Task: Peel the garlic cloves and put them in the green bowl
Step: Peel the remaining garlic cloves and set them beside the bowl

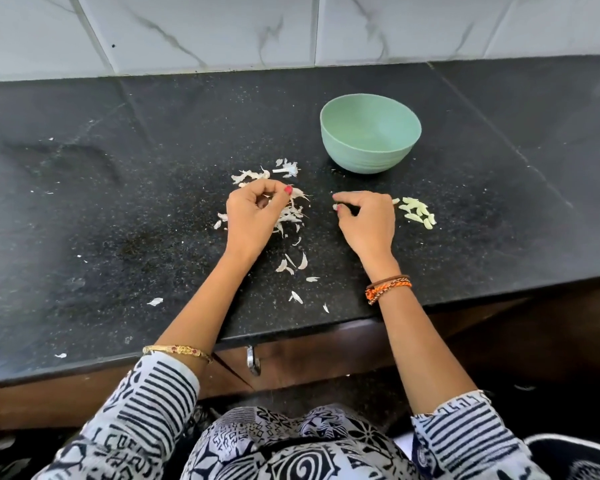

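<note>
Landmark: the green bowl (370,133), standing upright on the black counter (118,168); every place below is given against it.
Sleeves: black-and-white patterned sleeves (142,410) at the near edge, far nearer than the bowl, with patterned clothing between them.
Cupboard handle: a metal handle (252,362) under the counter's front edge, nearer than the bowl and left of it.
Bangle: a gold bangle (177,351) on the left forearm, well nearer than the bowl and to its left.
Wrist bands: orange and brown bands (388,287) on the right wrist, nearer than the bowl, roughly in line with it.
Loose skins: scattered white flakes (297,263) between the two forearms, nearer than the bowl and left of it.
Left hand: the left hand (253,216), nearer than the bowl and to its left, has its fingers curled over a heap of papery garlic skins (290,216); whether it actually pinches any of them I cannot tell.
Right hand: the right hand (368,220), just nearer than the bowl, pinches a small pale garlic clove (335,206) at its fingertips.
Peeled cloves: a small pile of peeled garlic cloves (417,213) on the counter, nearer than the bowl and slightly right, apart from it.
Stem piece: a white root end (287,169) with more skins, left of the bowl.
Bowl contents: no cloves show on the visible inner wall.
Wall: white marbled tiles (222,29) beyond the bowl.
</note>
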{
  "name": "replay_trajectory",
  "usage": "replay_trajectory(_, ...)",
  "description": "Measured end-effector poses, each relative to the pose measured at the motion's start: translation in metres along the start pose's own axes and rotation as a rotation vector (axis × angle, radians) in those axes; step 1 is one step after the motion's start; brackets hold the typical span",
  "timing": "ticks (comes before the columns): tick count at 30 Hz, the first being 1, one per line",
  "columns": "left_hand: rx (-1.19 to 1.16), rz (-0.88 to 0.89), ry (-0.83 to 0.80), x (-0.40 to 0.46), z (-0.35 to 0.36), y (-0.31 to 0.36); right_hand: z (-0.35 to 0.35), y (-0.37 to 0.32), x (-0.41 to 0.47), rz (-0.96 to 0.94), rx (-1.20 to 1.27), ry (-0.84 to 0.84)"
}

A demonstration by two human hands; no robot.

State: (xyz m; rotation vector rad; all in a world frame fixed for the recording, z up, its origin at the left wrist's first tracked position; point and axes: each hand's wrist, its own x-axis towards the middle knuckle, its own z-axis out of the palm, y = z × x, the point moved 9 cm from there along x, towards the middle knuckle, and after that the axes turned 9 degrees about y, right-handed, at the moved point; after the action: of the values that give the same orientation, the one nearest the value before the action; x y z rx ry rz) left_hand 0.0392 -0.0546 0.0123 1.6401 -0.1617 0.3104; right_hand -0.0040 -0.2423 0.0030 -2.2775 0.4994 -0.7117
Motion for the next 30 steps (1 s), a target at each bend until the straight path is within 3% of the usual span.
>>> replay_trajectory(4,-0.001,-0.021,0.021,-0.002,-0.004,0.001,-0.018,-0.024,-0.006,-0.1,0.295,0.13)
replay_trajectory(7,-0.005,-0.019,0.021,-0.002,-0.005,0.002,0.002,-0.048,-0.015,-0.167,0.407,-0.077)
replay_trajectory(9,-0.003,-0.013,0.015,-0.002,-0.005,0.001,0.013,-0.053,-0.017,-0.182,0.44,-0.121)
replay_trajectory(15,-0.035,0.025,-0.065,-0.004,0.002,0.006,0.011,-0.048,-0.014,-0.217,0.388,0.041)
replay_trajectory(19,-0.035,0.005,-0.057,-0.002,0.001,0.002,0.002,-0.06,-0.015,-0.384,0.326,0.164)
replay_trajectory(26,-0.063,-0.04,0.001,0.003,-0.009,-0.005,0.013,-0.068,-0.018,-0.525,0.301,0.138)
replay_trajectory(30,-0.121,-0.12,0.01,0.003,-0.008,-0.008,0.015,-0.061,-0.014,-0.417,0.375,0.085)
